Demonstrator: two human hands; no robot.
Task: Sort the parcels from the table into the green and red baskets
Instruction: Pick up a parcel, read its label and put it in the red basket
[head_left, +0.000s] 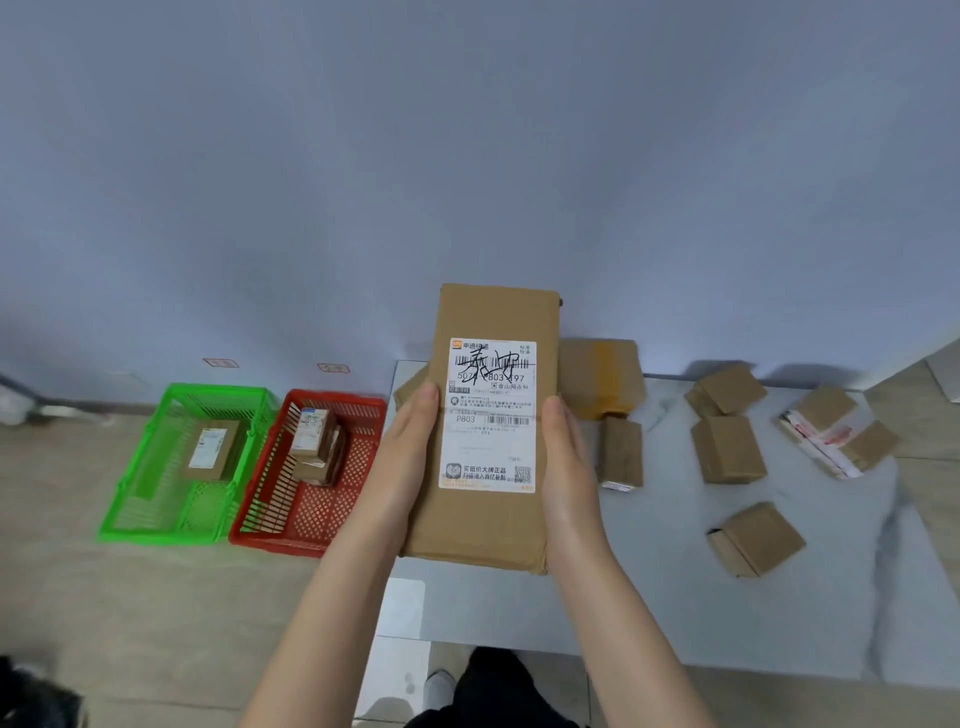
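Left hand (410, 452): grips the left edge of the big parcel (491, 525), thumb on the front.
Right hand (566, 457): grips its right edge the same way.
Big parcel: middle of the frame, held up over the surface (649, 571), white label showing.
Green basket (161, 532): lower left, one parcel inside.
Red basket (283, 543): just right of it, with parcels inside.

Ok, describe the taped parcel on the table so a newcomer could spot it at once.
Start at the pale table and look to its far right edge, past the large parcel held up in front. The taped parcel lies there; it alone wears white tape printed red, while its neighbours are plain brown.
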